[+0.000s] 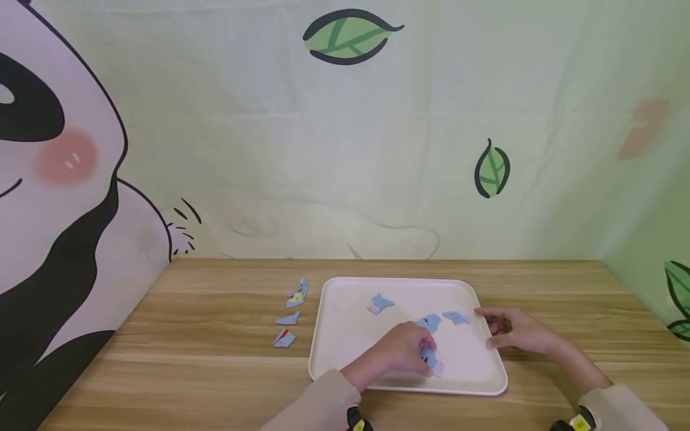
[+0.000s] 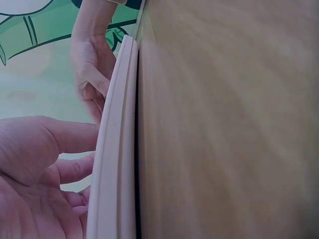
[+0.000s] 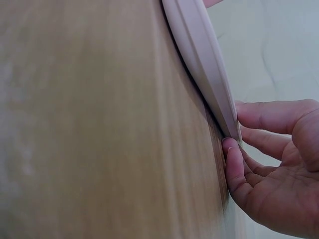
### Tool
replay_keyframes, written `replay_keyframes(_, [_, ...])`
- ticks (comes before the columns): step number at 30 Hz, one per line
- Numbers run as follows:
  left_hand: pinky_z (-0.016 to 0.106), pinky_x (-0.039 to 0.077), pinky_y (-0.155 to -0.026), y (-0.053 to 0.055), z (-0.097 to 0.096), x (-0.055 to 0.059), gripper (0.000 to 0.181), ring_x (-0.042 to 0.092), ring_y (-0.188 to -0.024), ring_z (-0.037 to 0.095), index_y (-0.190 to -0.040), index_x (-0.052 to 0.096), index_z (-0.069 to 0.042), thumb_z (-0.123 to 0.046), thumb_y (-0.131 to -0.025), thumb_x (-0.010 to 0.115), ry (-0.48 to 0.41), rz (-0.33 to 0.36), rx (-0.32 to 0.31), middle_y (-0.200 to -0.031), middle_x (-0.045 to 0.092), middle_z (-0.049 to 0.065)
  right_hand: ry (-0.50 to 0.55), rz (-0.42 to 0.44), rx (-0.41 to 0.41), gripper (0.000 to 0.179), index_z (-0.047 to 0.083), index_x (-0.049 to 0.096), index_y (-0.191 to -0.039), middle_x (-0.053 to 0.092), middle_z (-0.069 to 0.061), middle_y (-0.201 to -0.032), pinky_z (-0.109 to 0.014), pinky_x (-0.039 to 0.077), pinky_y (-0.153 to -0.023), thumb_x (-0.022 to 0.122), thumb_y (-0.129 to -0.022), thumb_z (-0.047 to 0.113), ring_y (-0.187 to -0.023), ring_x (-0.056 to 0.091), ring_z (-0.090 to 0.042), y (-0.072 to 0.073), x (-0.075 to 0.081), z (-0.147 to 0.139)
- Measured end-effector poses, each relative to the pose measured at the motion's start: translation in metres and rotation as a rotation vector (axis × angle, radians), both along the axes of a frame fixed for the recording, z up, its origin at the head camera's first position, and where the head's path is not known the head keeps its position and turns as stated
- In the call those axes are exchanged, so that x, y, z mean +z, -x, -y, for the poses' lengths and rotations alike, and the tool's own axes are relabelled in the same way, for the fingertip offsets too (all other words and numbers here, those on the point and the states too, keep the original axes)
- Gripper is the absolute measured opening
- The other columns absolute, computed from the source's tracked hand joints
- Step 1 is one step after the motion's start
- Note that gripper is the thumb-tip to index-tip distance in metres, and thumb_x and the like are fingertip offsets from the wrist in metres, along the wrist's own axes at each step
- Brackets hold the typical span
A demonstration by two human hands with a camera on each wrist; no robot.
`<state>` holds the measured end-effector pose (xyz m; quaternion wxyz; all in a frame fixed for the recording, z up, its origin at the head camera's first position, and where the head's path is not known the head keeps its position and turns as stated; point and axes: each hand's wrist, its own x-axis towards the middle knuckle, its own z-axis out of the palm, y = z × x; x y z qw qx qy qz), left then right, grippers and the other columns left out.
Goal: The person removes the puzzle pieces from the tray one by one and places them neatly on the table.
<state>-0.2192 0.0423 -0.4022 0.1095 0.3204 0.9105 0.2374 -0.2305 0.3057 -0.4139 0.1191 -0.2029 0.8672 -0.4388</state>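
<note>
My left hand (image 1: 396, 350) reaches over the white tray (image 1: 350, 353), its thumb and fingers pinching a blue puzzle piece (image 1: 429, 358) with a pale lower end; the fingers cover part of it. Just above that hand lies another blue puzzle piece (image 1: 429, 322) with a dark mark. A small blue-and-lilac piece (image 1: 457, 318) is near the tray's right side, and a blue piece (image 1: 381, 303) with a pale corner lies farther back. At the right rim, my right hand (image 1: 520, 331) grips the tray edge (image 3: 214, 64) with thumb and bent fingers.
Left of the tray, three puzzle pieces lie in a column on the wooden table (image 1: 215, 359): a patterned yellow one (image 1: 297, 294), a plain blue one (image 1: 288, 318) and one with a red stripe (image 1: 284, 339). A printed cloth (image 1: 259, 149) hangs behind the table.
</note>
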Motion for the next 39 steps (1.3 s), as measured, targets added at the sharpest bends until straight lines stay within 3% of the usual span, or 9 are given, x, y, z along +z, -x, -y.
replay_keyframes(4, [0.014,0.036,-0.065,0.0,0.001,-0.001,0.022,0.042,-0.069,0.003,-0.082,0.065,-0.013,-0.016,-0.065,0.079,0.008,-0.002,-0.005,-0.074,0.051,-0.007,0.002,0.003,0.0,0.066,-0.02,0.037,-0.125,0.052,-0.011,-0.089,-0.019,0.043,-0.063,0.071,-0.074,0.007,-0.078,0.047,-0.01,0.0,0.0,0.001])
replay_keyframes(11, [0.015,0.037,-0.068,-0.002,0.002,0.002,0.029,0.043,-0.074,0.005,-0.093,0.065,-0.012,-0.015,-0.067,0.078,0.041,-0.015,-0.026,-0.085,0.051,-0.003,0.001,0.011,-0.004,0.066,-0.02,0.037,-0.125,0.052,-0.011,-0.089,-0.019,0.043,-0.063,0.071,-0.074,0.006,-0.078,0.047,-0.01,-0.001,0.001,0.001])
replay_keyframes(21, [0.015,0.036,-0.066,-0.002,0.003,0.003,0.018,0.041,-0.074,0.004,-0.084,0.064,-0.015,-0.015,-0.07,0.076,0.087,-0.024,-0.054,-0.078,0.046,-0.007,-0.001,0.022,-0.015,0.066,-0.02,0.037,-0.126,0.054,-0.011,-0.091,-0.02,0.044,-0.065,0.07,-0.075,0.007,-0.081,0.048,-0.011,-0.001,0.001,0.001])
replay_keyframes(28, [0.017,0.037,-0.068,-0.003,0.003,0.002,0.024,0.042,-0.074,0.005,-0.09,0.063,-0.016,-0.022,-0.071,0.076,0.116,-0.014,-0.023,-0.082,0.048,-0.006,-0.02,0.018,-0.021,0.066,-0.018,0.038,-0.126,0.055,-0.011,-0.093,-0.02,0.044,-0.066,0.071,-0.075,0.008,-0.082,0.049,-0.013,-0.001,0.0,0.001])
replay_keyframes(34, [0.018,0.036,-0.065,-0.003,0.008,0.001,0.023,0.042,-0.074,0.006,-0.085,0.064,-0.017,-0.019,-0.067,0.078,0.052,-0.004,0.012,-0.078,0.05,-0.007,-0.014,0.018,-0.02,0.067,-0.019,0.037,-0.126,0.055,-0.011,-0.092,-0.02,0.044,-0.065,0.071,-0.075,0.008,-0.081,0.049,-0.011,-0.001,0.001,0.001])
replay_keyframes(39, [0.017,0.036,-0.065,0.002,0.017,-0.002,0.031,0.044,-0.077,0.007,-0.089,0.058,-0.017,-0.007,-0.066,0.075,-0.054,0.053,-0.008,-0.084,0.048,-0.003,-0.013,0.016,-0.017,0.066,-0.019,0.037,-0.126,0.055,-0.011,-0.092,-0.02,0.044,-0.065,0.07,-0.075,0.008,-0.081,0.048,-0.011,-0.001,0.001,0.001])
